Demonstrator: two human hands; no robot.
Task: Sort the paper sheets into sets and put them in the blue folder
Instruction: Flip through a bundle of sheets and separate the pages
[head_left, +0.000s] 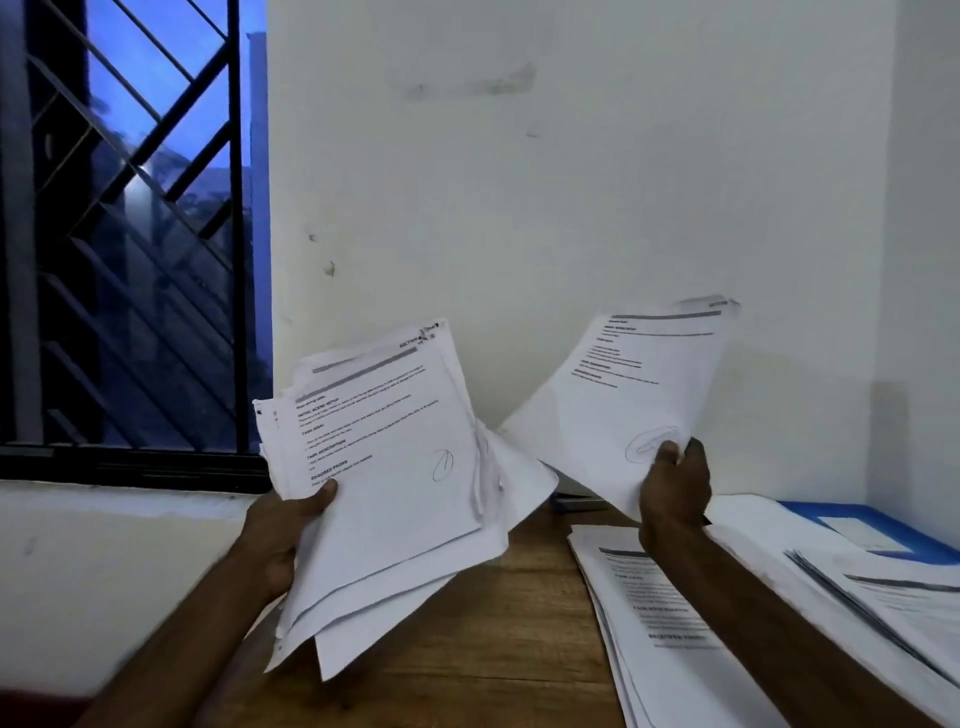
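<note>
**Both hands hold paper above the counter**

Your left hand (291, 525) grips a thick, uneven stack of white printed paper sheets (384, 467) at its lower left corner, thumb curled over the top page and fingers hidden behind. The stack tilts to the right, its sheets fanned and misaligned, and a pen-drawn circled mark shows on the top page.

Your right hand (675, 488) pinches the lower edge of a separate white printed sheet (623, 395), thumb pressed on the front just beside a circled pen mark. Motion blur hides whether it is one page or several. This sheet is held up in front of the white wall (571, 156), apart from the stack.

Below your right forearm, a pile of printed pages (665, 623) lies flat on the brown wooden counter (493, 623). A second pile of white pages (893, 608) lies further right. The flat blue folder (914, 527) lies at the counter's far right corner, behind that second pile.

A window with a black diagonal grille (130, 234) is at your left.
</note>
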